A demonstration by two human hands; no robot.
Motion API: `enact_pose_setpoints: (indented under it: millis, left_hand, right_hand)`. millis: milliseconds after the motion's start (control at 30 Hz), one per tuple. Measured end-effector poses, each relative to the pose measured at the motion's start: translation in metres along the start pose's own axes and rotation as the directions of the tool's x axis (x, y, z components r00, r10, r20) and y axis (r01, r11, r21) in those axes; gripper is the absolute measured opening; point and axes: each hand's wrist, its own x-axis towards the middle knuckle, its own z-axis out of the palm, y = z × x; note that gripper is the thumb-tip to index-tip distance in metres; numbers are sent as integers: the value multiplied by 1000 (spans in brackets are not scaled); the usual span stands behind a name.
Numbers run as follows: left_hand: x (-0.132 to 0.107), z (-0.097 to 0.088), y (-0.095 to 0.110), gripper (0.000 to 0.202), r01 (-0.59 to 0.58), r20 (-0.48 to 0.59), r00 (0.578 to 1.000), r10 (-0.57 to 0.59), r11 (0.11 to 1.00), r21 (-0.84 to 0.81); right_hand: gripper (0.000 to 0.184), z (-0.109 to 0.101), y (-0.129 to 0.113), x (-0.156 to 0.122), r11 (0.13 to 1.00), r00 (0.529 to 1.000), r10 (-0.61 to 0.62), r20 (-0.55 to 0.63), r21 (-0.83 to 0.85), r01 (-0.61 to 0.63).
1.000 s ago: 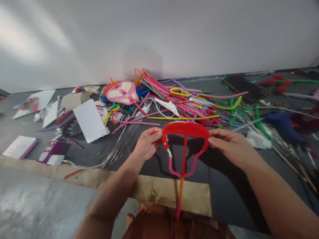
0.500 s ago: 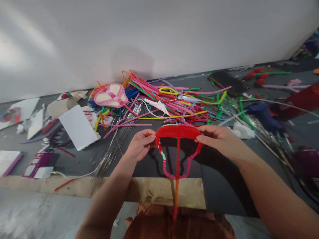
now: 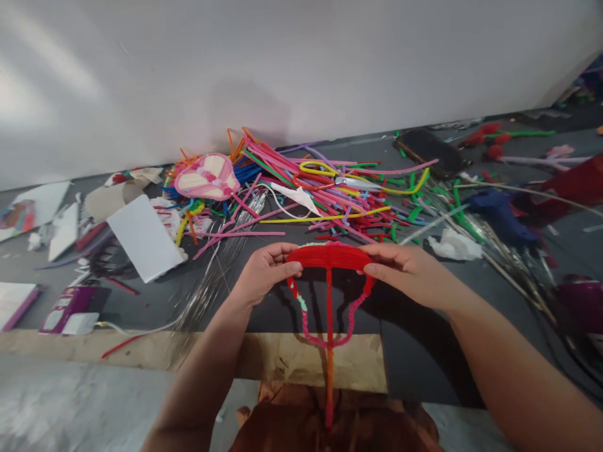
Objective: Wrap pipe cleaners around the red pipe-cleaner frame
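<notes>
Between my hands is a pipe-cleaner frame (image 3: 329, 256) with a filled red band across its top, pink twisted sides and a red-to-orange stem running down toward my lap. My left hand (image 3: 273, 267) pinches the band's left end, thumb in front. At the opposite end, my right hand (image 3: 393, 267) grips the band between thumb and fingers. A short mint-green stretch shows on the left side of the outline. Below the red band the frame is open, and the dark table shows through.
Behind my hands lies a heap of coloured pipe cleaners (image 3: 282, 163), with scissors (image 3: 358, 183) and a finished pink-and-cream piece (image 3: 207, 177) on it. Left is a white card (image 3: 146, 238); right are a blue glue gun (image 3: 502, 216), a phone (image 3: 428, 154) and crumpled tissue (image 3: 455, 245).
The frame and both hands have shifted slightly left and down. My left thumb now lies over the front of the band's left end; both hands keep their hold.
</notes>
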Motion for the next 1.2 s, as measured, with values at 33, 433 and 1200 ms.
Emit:
enact_pose_setpoints:
  millis: [33,433,1200]
  left_hand:
    - [0,2,0,35,-4,-8,1000,4,1000,20]
    - [-2,8,-6,34,-93,-95,989,114,975,202]
    - [-13,13,1,23,-350,88,861,501,458,817]
  right_hand:
    - [38,3,0,-1,997,999,-21,-40,-70,19]
    - [36,24,4,-1,770,911,-367,-189,-611,184]
    - [33,35,7,0,688,845,-499,-190,-680,253]
